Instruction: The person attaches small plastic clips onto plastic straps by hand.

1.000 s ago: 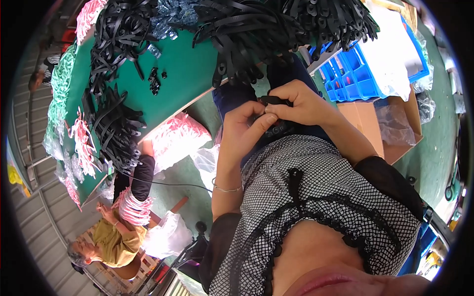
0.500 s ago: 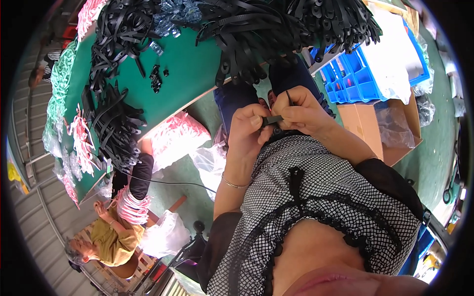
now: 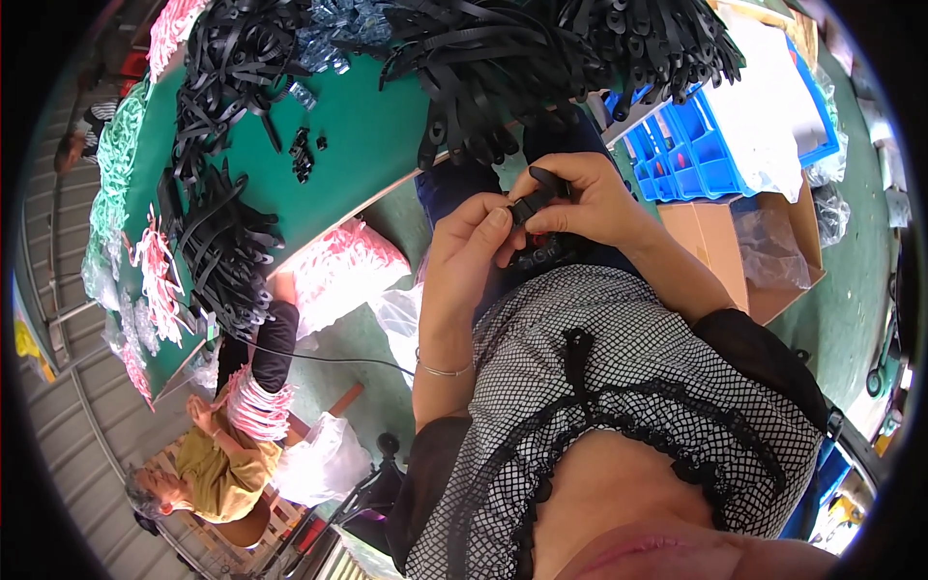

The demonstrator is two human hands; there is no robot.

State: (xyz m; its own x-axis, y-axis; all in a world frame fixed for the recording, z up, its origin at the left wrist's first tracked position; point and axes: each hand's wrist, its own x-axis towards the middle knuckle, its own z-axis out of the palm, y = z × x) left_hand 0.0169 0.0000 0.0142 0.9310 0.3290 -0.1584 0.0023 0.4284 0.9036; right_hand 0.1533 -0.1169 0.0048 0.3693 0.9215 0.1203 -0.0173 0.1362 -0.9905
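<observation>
Above my lap, both hands pinch one short black strap [image 3: 550, 182], which bends in a curve between them. My left hand [image 3: 462, 244] grips a small dark block-like piece at the strap's near end, its thumb on top. My right hand [image 3: 597, 205] has its fingers closed round the curved part. Exactly how strap and piece join is hidden by the fingertips. Several small black parts [image 3: 541, 256] lie on my lap just below the hands. Large heaps of similar black straps [image 3: 483, 58] hang over the edge of the green table [image 3: 362, 121] in front of me.
On the table are small black pieces [image 3: 303, 157] and a pile of clear bluish parts [image 3: 343, 34]. A blue compartment tray [image 3: 681, 159] and a cardboard box [image 3: 701, 242] stand at right. Pink-and-white bundles [image 3: 353, 261] lie below the table; a co-worker [image 3: 208, 474] sits at lower left.
The strap has turned and now shows a curved loop above my right fingers. My right hand has opened its grip somewhat, and my left hand has shifted slightly left.
</observation>
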